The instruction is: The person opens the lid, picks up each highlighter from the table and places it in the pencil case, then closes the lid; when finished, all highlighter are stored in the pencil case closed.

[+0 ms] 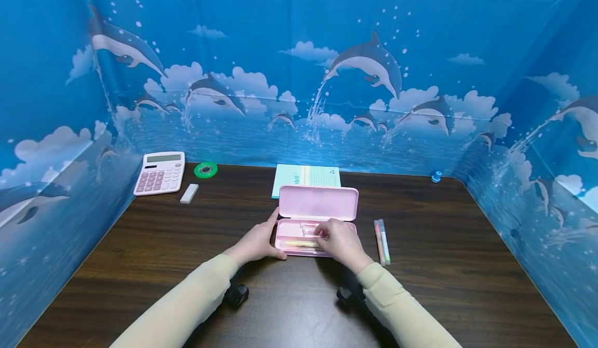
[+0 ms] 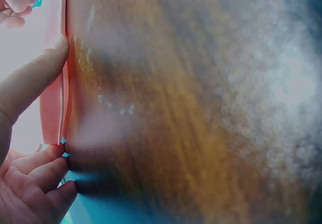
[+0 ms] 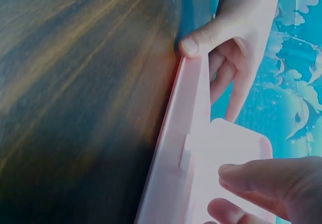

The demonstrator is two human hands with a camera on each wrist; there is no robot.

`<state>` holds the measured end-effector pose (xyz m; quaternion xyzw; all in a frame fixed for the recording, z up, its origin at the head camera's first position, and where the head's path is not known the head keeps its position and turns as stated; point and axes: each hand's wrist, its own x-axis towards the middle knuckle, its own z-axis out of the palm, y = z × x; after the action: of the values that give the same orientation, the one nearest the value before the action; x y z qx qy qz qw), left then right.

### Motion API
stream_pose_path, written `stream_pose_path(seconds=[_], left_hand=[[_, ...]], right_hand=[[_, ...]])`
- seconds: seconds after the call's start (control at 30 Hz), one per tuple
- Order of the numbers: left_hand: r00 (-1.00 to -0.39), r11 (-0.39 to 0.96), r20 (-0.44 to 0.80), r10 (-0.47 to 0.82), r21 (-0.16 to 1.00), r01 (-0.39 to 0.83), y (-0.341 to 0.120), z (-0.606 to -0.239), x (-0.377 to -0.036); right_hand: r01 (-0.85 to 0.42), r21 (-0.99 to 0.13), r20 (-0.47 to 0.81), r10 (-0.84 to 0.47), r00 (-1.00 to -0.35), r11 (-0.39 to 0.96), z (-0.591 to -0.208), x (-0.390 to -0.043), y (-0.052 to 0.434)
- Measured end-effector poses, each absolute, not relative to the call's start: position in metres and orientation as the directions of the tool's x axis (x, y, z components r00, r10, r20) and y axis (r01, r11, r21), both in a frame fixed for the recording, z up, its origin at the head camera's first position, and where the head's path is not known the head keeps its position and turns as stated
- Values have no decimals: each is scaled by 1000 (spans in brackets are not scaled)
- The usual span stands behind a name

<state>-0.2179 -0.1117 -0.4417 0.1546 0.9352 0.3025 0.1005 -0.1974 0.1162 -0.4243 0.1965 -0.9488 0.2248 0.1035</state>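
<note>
A pink pencil case (image 1: 318,202) lies on the table with its lid raised. Inside its tray are a yellow pen (image 1: 299,243) and several thin white-and-pink pieces whose kind is unclear. My left hand (image 1: 259,240) grips the case's left end, with the thumb (image 2: 43,65) on the front edge and the fingers around the side. Over the right half of the tray hovers my right hand (image 1: 343,241), its fingers bent loosely downward. In the right wrist view, its fingertips (image 3: 230,171) stand apart with nothing visible between them. Part of the contents is hidden beneath this hand.
Two markers (image 1: 382,241) lie right of the case. Behind it is a light-green notebook (image 1: 306,175). A calculator (image 1: 160,173), a white eraser-like block (image 1: 189,193) and a green tape roll (image 1: 205,170) occupy the back left. A small blue object (image 1: 436,176) stands at the back right.
</note>
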Motion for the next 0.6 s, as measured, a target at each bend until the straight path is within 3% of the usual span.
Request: stream_pose_path(seconds=[0.6], left_hand=[[-929,763,-85,360,600,241,-112,-443,-218]], right_hand=[[-264,-506,245,-157,-957,821,-415,-196,166]])
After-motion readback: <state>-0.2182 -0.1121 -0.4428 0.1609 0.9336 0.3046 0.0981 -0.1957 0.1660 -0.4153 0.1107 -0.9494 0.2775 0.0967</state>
